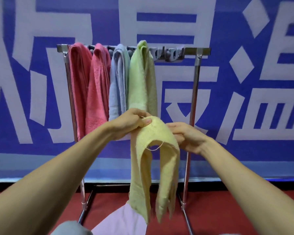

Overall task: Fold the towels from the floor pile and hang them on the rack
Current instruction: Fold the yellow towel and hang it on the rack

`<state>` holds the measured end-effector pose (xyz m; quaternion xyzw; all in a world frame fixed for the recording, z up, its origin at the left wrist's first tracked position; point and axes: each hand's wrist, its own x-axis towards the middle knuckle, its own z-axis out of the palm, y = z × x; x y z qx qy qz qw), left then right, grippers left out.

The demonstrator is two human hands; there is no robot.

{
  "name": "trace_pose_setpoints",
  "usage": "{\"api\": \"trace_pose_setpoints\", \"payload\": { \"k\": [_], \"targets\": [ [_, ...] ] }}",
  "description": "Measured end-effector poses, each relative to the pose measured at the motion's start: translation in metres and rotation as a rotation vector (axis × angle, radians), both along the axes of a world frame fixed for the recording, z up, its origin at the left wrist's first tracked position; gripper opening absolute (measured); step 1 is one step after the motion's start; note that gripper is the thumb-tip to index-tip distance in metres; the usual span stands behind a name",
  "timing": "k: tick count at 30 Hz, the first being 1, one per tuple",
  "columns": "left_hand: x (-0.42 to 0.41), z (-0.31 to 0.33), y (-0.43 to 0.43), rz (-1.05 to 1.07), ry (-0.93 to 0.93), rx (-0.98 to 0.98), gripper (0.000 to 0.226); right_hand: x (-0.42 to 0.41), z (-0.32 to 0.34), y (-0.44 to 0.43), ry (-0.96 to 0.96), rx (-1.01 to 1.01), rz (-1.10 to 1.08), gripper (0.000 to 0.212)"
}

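Note:
A pale yellow towel (155,167) hangs folded in front of me, its two halves drooping towards the floor. My left hand (129,123) pinches its top fold with thumb and fingers. My right hand (187,136) grips the towel's right side just below the fold. Behind stands a metal rack (196,51) with grey clips (168,54) along its top bar. On the rack hang two pink towels (80,85) (98,92), a light blue towel (118,82) and a light green towel (142,77). The right part of the bar holds no towel.
A lilac towel (119,221) and a grey-blue one (70,228) lie on the red floor (227,214) at the bottom of the view. A blue banner with large white characters (244,82) covers the wall behind the rack.

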<state>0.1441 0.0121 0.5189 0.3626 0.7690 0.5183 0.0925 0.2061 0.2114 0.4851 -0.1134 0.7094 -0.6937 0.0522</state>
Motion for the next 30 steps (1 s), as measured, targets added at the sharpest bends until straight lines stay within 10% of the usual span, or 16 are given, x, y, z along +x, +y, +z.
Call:
{"api": "trace_pose_setpoints", "payload": {
  "k": [10, 22, 25, 30],
  "targets": [
    [-0.024, 0.048, 0.028, -0.317, -0.214, -0.080, 0.022, -0.009, 0.084, 0.036, 0.164, -0.150, -0.209, 0.024],
    [-0.070, 0.154, 0.072, -0.060, 0.174, 0.125, 0.016, -0.071, 0.179, 0.060, 0.365, -0.151, -0.440, 0.016],
    [-0.087, 0.183, 0.082, 0.046, 0.225, 0.190, 0.020, -0.094, 0.201, 0.068, 0.477, 0.016, -0.557, 0.046],
    [-0.125, 0.220, 0.092, 0.355, 0.561, 0.177, 0.024, -0.131, 0.230, 0.069, 0.579, 0.288, -0.799, 0.008]
  ]
}}
